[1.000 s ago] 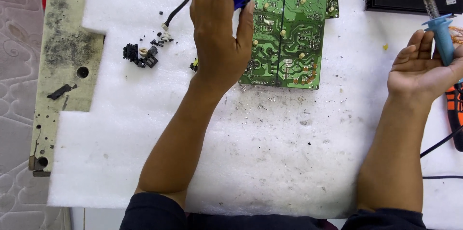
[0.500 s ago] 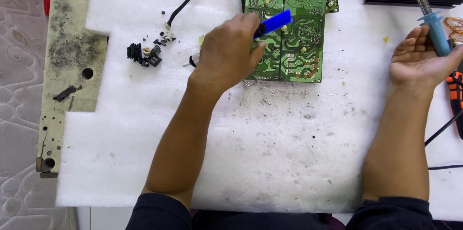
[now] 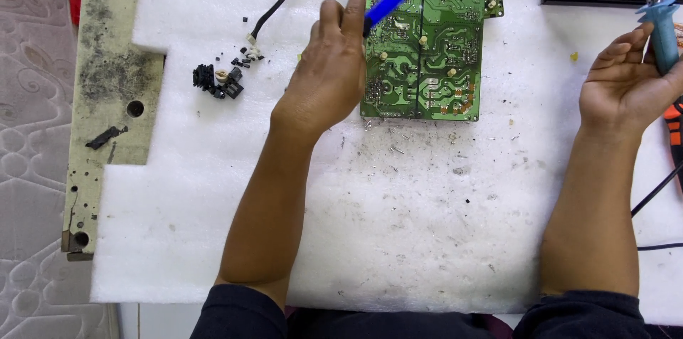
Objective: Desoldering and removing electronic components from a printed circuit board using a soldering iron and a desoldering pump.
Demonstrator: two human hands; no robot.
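Left hand (image 3: 331, 72) grip closed on a blue plastic-handled tool (image 3: 385, 4), held over the left edge of the green rectangular circuit board (image 3: 427, 40) lying solder-side up on white foam sheet (image 3: 398, 225). Right hand (image 3: 629, 86) loosely curled around a blue-handled soldering iron (image 3: 660, 19), well apart. Black loose components (image 3: 217, 81) left of board.

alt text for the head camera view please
The left hand holds a blue tool over a green circuit board on white foam. The right hand holds a soldering iron.
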